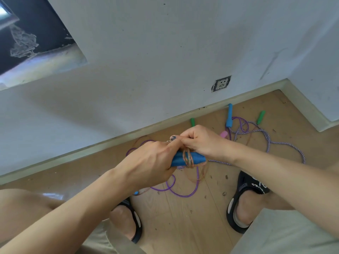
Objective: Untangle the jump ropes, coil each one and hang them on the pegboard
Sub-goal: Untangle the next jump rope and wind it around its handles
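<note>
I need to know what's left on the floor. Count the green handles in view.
2. One green handle lies by the baseboard, just beyond the hands; the other green handle lies further right near the corner. More may be hidden behind the hands.

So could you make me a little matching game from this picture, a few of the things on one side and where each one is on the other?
Things:
1. dark blue handles
2. light blue handle
3. pink handle
4. wall socket

Places:
A. on the white wall, above the skirting board
B. gripped in both hands, thin cord wound round them
C. on the floor, partly hidden behind the right hand
D. on the floor, one end close to the skirting board

Pairs: 1-B, 2-D, 3-C, 4-A
</note>
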